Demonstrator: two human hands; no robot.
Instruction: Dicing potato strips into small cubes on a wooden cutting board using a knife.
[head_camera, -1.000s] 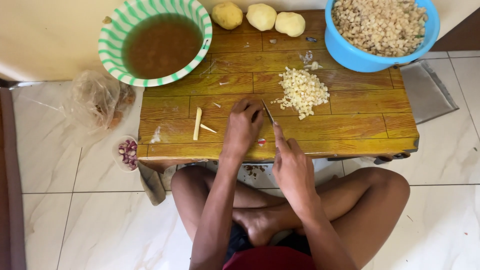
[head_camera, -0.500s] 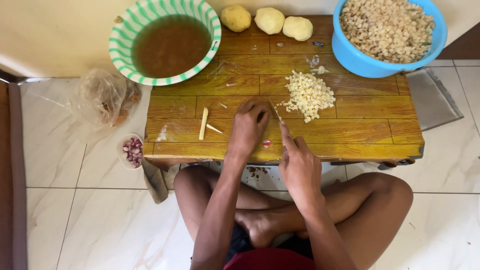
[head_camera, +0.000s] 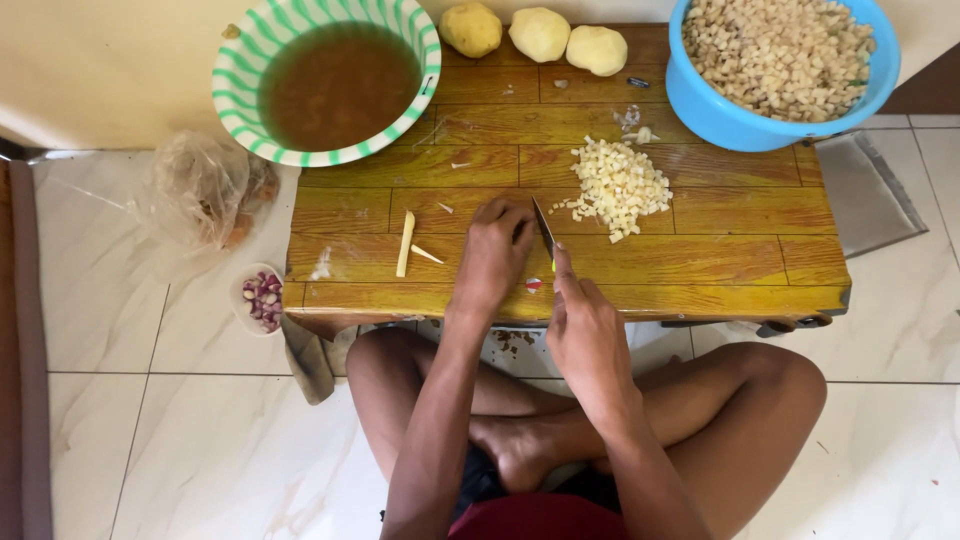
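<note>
Leftmost, on the pale marble floor tiles (head_camera: 130, 420), I see a crumpled clear plastic bag (head_camera: 200, 190) and, just below it, a small white bowl of reddish shallots (head_camera: 262, 298) near the corner of the low yellow-brown wooden bench (head_camera: 740, 255). On the bench's far left corner stands a green-and-white striped plastic basin of brown water (head_camera: 335, 80). Nearer the front edge lie a pale potato strip (head_camera: 405, 243) and a shorter sliver (head_camera: 427, 254) just beside it.

Moving toward the middle, my left hand (head_camera: 495, 255) rests palm down on the bench with the fingers curled over something I cannot make out. Touching close on its right is the dark-bladed kitchen knife (head_camera: 543, 228), its tip pointing away from me; my right hand (head_camera: 585, 335) is clamped around the handle, index finger laid along the spine. The two hands sit close together.

Beyond the blade lies a heap of small pale diced potato cubes (head_camera: 615, 185). At the far edge three peeled whole yellow potatoes (head_camera: 540, 33) sit in a row. On the right corner stands a round blue plastic tub full of diced potato (head_camera: 780, 60). Beside the bench, on the floor, lies a grey mat (head_camera: 870, 195).
</note>
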